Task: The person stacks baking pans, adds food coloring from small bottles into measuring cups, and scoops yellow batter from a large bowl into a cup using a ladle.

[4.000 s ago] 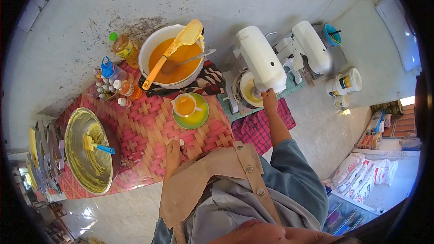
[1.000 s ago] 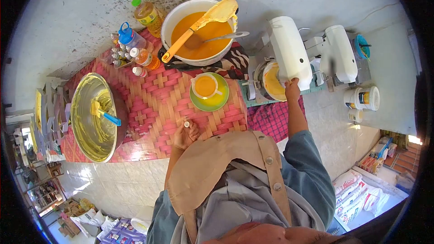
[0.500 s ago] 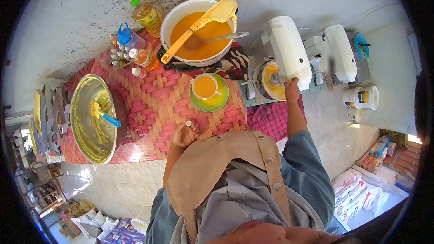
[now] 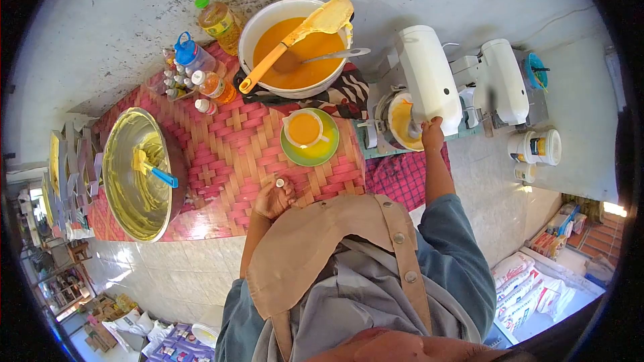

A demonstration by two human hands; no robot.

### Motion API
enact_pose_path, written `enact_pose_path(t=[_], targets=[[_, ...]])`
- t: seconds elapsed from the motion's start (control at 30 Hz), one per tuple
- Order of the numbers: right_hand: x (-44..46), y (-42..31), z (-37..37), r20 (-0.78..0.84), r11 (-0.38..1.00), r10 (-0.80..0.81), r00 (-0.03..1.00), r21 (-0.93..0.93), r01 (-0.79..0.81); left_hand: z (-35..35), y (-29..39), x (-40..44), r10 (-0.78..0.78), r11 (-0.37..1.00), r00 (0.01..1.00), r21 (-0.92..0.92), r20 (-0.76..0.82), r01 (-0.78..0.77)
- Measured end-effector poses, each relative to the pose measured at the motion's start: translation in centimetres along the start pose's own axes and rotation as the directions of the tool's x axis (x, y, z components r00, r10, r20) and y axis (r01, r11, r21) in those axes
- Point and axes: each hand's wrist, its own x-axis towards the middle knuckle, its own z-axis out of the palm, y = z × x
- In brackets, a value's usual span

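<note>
Mixer (image 4: 431,80) by right hand (image 4: 433,135), grip unclear; left hand (image 4: 272,202) holds cap (image 4: 280,183); sack (image 4: 514,269) print illegible.

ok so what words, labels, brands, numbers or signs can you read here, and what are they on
No text can be read with certainty.
White sacks with red and dark print: lettering too small and blurred.
Clear plastic bottle of yellow liquid with green cap: label too small.
White plastic bucket with yellow-and-black label: too small.

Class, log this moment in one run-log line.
left hand: holds small white round cap | right hand: at white stand mixer | yellow mixture: in round metal bowl
</note>
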Motion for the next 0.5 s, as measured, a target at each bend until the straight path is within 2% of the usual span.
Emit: enact_pose_path(t=[0.27, 0.37, 0.5], targets=[[-0.3, -1.1, -0.8, 0.037, 0.999, 0.052, 0.998, -0.011, -0.052, 0.1, 0.0, 0.1, 0.005, 1.0, 0.999, 0.012, 0.036, -0.006], [-0.3, -1.1, -0.9, 0.04, 0.998, 0.055, 0.998, -0.006, -0.055, 0.4, 0.0, -0.1, 0.002, 1.0, 1.0, -0.001, -0.001, -0.002], [0.0, -0.3, -0.2, 0.025, 0.999, 0.032, 0.999, 0.005, -0.032, 0.2, 0.1, 0.1, 0.005, 1.0, 0.998, 0.0, 0.067, -0.005]])
